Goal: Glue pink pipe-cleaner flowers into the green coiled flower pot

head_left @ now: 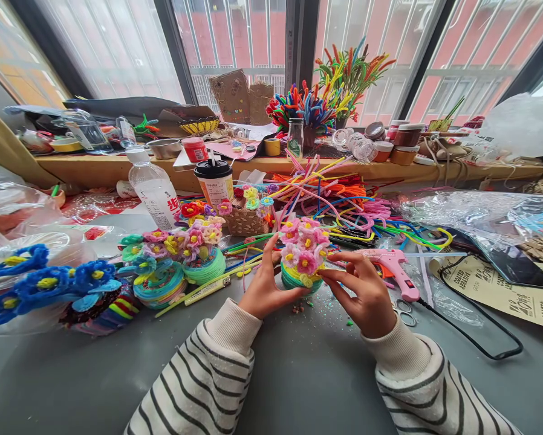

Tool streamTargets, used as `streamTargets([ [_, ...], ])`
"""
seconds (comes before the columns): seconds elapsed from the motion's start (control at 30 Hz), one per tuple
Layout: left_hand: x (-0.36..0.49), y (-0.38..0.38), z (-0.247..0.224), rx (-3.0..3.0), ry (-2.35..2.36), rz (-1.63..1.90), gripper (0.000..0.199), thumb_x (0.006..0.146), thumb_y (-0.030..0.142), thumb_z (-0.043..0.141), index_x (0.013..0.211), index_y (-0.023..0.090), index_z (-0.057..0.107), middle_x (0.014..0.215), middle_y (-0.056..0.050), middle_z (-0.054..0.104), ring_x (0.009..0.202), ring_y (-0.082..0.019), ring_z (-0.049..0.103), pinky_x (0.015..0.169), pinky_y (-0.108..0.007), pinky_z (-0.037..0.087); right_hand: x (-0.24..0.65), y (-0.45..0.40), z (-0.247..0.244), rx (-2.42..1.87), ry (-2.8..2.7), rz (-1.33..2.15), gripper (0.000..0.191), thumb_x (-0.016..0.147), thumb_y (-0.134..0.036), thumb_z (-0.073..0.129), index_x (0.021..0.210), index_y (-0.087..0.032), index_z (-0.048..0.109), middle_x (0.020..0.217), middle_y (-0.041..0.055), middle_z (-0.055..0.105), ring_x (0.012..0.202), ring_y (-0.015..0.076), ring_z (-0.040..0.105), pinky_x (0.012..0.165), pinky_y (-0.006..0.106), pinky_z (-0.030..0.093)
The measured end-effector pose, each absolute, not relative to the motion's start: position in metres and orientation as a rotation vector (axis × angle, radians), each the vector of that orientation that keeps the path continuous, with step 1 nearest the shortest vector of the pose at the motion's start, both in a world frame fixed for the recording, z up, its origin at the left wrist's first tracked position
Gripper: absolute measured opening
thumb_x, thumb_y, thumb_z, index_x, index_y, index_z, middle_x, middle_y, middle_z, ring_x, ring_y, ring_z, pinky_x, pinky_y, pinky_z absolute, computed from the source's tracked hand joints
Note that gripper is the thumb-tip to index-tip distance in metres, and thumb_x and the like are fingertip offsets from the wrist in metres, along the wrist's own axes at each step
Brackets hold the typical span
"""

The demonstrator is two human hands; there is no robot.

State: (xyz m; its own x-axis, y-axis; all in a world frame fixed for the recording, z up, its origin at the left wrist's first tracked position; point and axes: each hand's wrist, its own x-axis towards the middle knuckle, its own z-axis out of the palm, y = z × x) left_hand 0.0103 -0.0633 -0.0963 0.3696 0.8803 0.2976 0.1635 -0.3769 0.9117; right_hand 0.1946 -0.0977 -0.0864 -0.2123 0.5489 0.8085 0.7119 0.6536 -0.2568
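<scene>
A small pot wrapped in green, teal and yellow fuzzy pipe cleaners stands on the grey table. Pink and white pipe-cleaner flowers with yellow centres fill its top. My left hand is curved around the pot's left side, its thumb across the front. On the opposite side, my right hand has its fingertips pinched together at the rim beside the flowers. Whatever sits between those fingertips is too small to make out. Beads and glitter lie scattered below the pot.
A pink glue gun with a black cord and scissors lie to the right. Finished flower pots and blue flowers stand left. Behind are a bottle, a lidded cup and piled pipe cleaners.
</scene>
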Motion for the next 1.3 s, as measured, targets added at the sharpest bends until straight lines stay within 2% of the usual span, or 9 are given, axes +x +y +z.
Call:
streamTargets([
  [0.23,0.0102,-0.0633,-0.0962,1.761,0.897,1.117,0.102,0.06,0.028,0.07,0.133,0.023,-0.001,0.126,-0.014,0.042,0.117,-0.026,0.042,0.098,-0.044,0.034,0.1945,-0.0986,-0.0853,-1.021,-1.879,-0.213,0.025,0.076,-0.011,0.051,0.096,-0.021,0.063,0.093,0.0078,0.055,0.079,0.0151,0.053,0.061,0.028,0.047],
  [0.37,0.0094,-0.0615,-0.0976,1.774,0.88,1.13,0.102,0.06,0.027,0.07,0.133,0.023,-0.002,0.126,-0.013,0.042,0.118,-0.025,0.04,0.098,-0.042,0.034,0.1958,-0.0996,-0.0871,-1.064,-1.882,-0.21,0.028,0.077,-0.01,0.046,0.1,-0.018,0.061,0.075,0.0047,0.056,0.067,0.0129,0.054,0.062,0.027,0.047],
  [0.47,0.0091,-0.0606,-0.0978,1.786,0.874,1.133,0.103,0.06,0.027,0.069,0.133,0.024,-0.003,0.125,-0.013,0.043,0.118,-0.026,0.04,0.098,-0.041,0.034,0.1967,-0.1001,-0.0885,-1.049,-1.961,-0.204,0.03,0.077,-0.009,0.043,0.1,-0.015,0.061,0.062,0.0017,0.055,0.055,0.011,0.051,0.054,0.024,0.044],
  [0.7,0.0092,-0.0606,-0.0977,1.79,0.887,1.148,0.101,0.062,0.027,0.069,0.133,0.023,-0.003,0.124,-0.014,0.045,0.116,-0.026,0.042,0.097,-0.043,0.035,0.1972,-0.0998,-0.0909,-1.048,-2.03,-0.229,0.034,0.077,-0.01,0.039,0.103,-0.016,0.061,0.053,-0.0004,0.054,0.049,0.0104,0.048,0.049,0.023,0.04],
  [1.0,0.0094,-0.0599,-0.0988,1.776,0.871,1.158,0.103,0.06,0.026,0.069,0.133,0.024,-0.003,0.123,-0.013,0.046,0.117,-0.026,0.042,0.097,-0.043,0.035,0.1975,-0.0992,-0.0939,-1.043,-2.012,-0.181,0.033,0.075,-0.011,0.041,0.1,-0.017,0.062,0.062,0.0024,0.061,0.055,0.012,0.055,0.054,0.024,0.044],
  [1.3,0.0088,-0.0594,-0.0987,1.809,0.866,1.151,0.103,0.061,0.027,0.069,0.133,0.023,-0.004,0.121,-0.013,0.047,0.118,-0.026,0.041,0.098,-0.043,0.033,0.1951,-0.1014,-0.0871,-1.042,-1.968,-0.184,0.035,0.076,-0.009,0.04,0.105,-0.016,0.059,0.063,0.0016,0.062,0.051,0.0104,0.054,0.048,0.022,0.043],
])
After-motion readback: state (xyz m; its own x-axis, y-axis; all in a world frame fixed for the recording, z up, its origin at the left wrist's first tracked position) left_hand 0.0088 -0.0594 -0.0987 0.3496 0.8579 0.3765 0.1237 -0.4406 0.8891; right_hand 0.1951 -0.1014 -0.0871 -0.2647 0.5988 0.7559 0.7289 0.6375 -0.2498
